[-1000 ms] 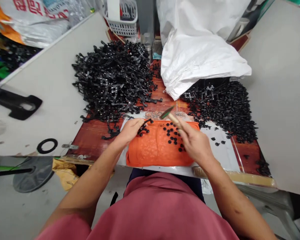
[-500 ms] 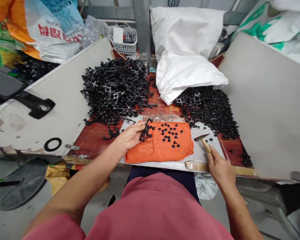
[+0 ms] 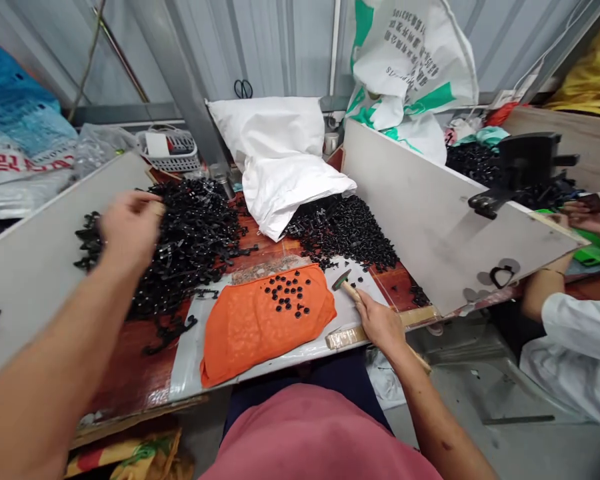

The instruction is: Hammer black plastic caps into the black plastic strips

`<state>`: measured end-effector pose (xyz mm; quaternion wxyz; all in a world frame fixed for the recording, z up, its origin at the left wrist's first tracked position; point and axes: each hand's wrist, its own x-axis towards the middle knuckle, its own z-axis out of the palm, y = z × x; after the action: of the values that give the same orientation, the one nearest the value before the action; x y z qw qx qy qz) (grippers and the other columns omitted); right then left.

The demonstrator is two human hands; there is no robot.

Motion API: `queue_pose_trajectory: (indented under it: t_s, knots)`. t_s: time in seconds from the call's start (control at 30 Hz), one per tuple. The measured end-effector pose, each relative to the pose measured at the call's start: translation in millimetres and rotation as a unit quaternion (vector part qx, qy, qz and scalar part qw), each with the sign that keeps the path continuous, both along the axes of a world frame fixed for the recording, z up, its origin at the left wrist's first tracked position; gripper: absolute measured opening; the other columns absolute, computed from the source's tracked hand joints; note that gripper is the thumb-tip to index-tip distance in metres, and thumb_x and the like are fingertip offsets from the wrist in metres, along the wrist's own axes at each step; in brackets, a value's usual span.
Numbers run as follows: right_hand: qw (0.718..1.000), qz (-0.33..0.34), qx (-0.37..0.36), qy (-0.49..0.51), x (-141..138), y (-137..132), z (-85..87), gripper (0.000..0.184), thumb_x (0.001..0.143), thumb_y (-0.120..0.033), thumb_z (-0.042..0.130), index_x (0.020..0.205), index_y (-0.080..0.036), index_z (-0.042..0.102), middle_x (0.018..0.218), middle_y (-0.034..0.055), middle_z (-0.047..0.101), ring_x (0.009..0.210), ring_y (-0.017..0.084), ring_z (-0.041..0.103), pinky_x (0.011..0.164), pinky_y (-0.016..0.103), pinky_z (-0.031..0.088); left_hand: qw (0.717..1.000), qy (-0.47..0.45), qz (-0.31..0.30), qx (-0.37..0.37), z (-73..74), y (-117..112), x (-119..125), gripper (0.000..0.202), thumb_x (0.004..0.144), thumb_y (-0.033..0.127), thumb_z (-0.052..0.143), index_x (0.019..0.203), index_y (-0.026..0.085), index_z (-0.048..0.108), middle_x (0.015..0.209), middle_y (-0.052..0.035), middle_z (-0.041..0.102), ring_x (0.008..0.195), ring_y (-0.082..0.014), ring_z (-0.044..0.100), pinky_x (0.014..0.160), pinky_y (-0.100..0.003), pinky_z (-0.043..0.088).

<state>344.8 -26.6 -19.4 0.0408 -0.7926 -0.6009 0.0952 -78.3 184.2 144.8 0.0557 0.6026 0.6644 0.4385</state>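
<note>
My right hand point(image 3: 383, 327) is wrapped around the wooden handle of a small hammer point(image 3: 351, 288). The hammer's head is raised near the right edge of an orange cloth point(image 3: 250, 333). Loose black round buttons point(image 3: 287, 290) lie scattered on the upper right of that cloth. My left hand point(image 3: 133, 227) is smeared by motion over the left side of a heap of black plastic strips point(image 3: 195, 233). Its fingers look bent, but whether anything is in them cannot be made out.
A white sack point(image 3: 290, 167) lies at the back beside a heap of small black pieces point(image 3: 360, 233). Grey partitions, a left panel point(image 3: 55, 220) and a right panel point(image 3: 405, 200), flank the table. Beyond the right one, a co-worker's arm point(image 3: 545, 287) shows. A basket point(image 3: 173, 160) stands behind.
My left hand has left the cloth for the strip heap; the black strips it held are no longer visible in it. My right hand still grips the hammer. The view has swung right.
</note>
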Motion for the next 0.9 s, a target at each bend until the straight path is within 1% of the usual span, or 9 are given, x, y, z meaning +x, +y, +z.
queue_pose_trajectory:
  t_s: [0.07, 0.17, 0.23, 0.33, 0.43, 0.57, 0.67, 0.77, 0.9]
  knots:
    - [1.0, 0.002, -0.002, 0.007, 0, 0, -0.2, 0.052, 0.108, -0.042, 0.03, 0.152, -0.027, 0.053, 0.107, 0.0129, 0.08, 0.092, 0.027, 0.076, 0.078, 0.035, 0.052, 0.987, 0.037, -0.138, -0.076, -31.9, -3, 52, 0.015, 0.084, 0.022, 0.06, 0.094, 0.017, 0.07, 0.09, 0.0011, 0.071, 0.087, -0.0154, 0.06, 0.088, -0.029, 0.045]
    - [1.0, 0.007, -0.004, 0.015, 1, 0, -0.9, 0.051, 0.108, -0.041, 0.031, 0.154, -0.029, 0.051, 0.107, 0.0116, 0.08, 0.091, 0.026, 0.076, 0.078, 0.035, 0.052, 0.947, 0.07, -0.284, -0.133, -85.0, 7, 134, 0.012, 0.08, 0.022, 0.065, 0.088, 0.019, 0.074, 0.087, -0.0019, 0.075, 0.082, -0.0185, 0.064, 0.08, -0.029, 0.048]
    - [1.0, 0.009, -0.004, 0.018, 2, -1, -1.9, 0.051, 0.108, -0.039, 0.032, 0.154, -0.029, 0.051, 0.106, 0.0106, 0.08, 0.091, 0.026, 0.076, 0.078, 0.035, 0.052, 0.937, 0.08, -0.314, -0.135, -112.5, 24, 179, 0.021, 0.078, 0.018, 0.067, 0.096, 0.02, 0.077, 0.091, -0.004, 0.074, 0.083, -0.02, 0.064, 0.083, -0.031, 0.049]
    - [1.0, 0.012, -0.002, 0.028, 3, -1, -3.8, 0.05, 0.108, -0.037, 0.033, 0.154, -0.029, 0.051, 0.108, 0.0103, 0.08, 0.092, 0.025, 0.077, 0.079, 0.034, 0.053, 0.934, 0.083, -0.329, -0.114, -135.9, 52, 225, 0.038, 0.072, 0.01, 0.069, 0.107, 0.022, 0.078, 0.098, -0.0066, 0.071, 0.095, -0.0226, 0.062, 0.093, -0.034, 0.047]
    - [0.999, 0.022, 0.001, 0.043, 5, -1, -5.7, 0.05, 0.108, -0.035, 0.035, 0.154, -0.028, 0.052, 0.113, 0.0098, 0.08, 0.094, 0.026, 0.077, 0.079, 0.034, 0.053, 0.932, 0.072, -0.341, -0.096, -142.1, 74, 247, 0.036, 0.069, 0.007, 0.07, 0.099, 0.024, 0.08, 0.098, -0.0068, 0.067, 0.102, -0.0245, 0.059, 0.098, -0.036, 0.044]
    - [0.998, 0.031, -0.006, 0.054, 8, 0, -6.4, 0.049, 0.107, -0.037, 0.035, 0.153, -0.029, 0.053, 0.111, 0.0094, 0.08, 0.094, 0.027, 0.077, 0.079, 0.034, 0.053, 0.933, 0.03, -0.349, -0.077, -132.9, 93, 253, 0.014, 0.076, 0.017, 0.072, 0.088, 0.021, 0.078, 0.097, -0.0065, 0.066, 0.102, -0.0237, 0.058, 0.099, -0.036, 0.043]
    - [0.998, 0.031, -0.009, 0.059, 9, 0, -6.6, 0.049, 0.107, -0.035, 0.036, 0.152, -0.029, 0.054, 0.114, 0.0095, 0.08, 0.094, 0.027, 0.077, 0.078, 0.035, 0.054, 0.937, -0.017, -0.342, -0.069, -120.1, 102, 252, 0.016, 0.085, 0.026, 0.065, 0.096, 0.017, 0.073, 0.096, -0.0043, 0.067, 0.094, -0.0189, 0.059, 0.09, -0.031, 0.045]
    - [0.998, 0.024, -0.011, 0.058, 8, 1, -6.4, 0.05, 0.107, -0.035, 0.035, 0.153, -0.029, 0.054, 0.113, 0.0101, 0.08, 0.093, 0.027, 0.077, 0.077, 0.035, 0.054, 0.939, -0.056, -0.331, -0.073, -109.7, 104, 250, 0.016, 0.09, 0.029, 0.057, 0.091, 0.016, 0.066, 0.082, 0.0002, 0.063, 0.079, -0.0147, 0.056, 0.077, -0.026, 0.043]
    - [0.999, 0.005, -0.02, 0.049, 7, 2, -6.5, 0.05, 0.107, -0.037, 0.035, 0.153, -0.029, 0.054, 0.107, 0.0097, 0.081, 0.091, 0.027, 0.077, 0.075, 0.034, 0.053, 0.933, -0.082, -0.336, -0.104, -104.3, 99, 250, 0.014, 0.082, 0.022, 0.066, 0.073, 0.019, 0.056, 0.064, 0.0052, 0.052, 0.066, -0.0122, 0.046, 0.068, -0.024, 0.036]
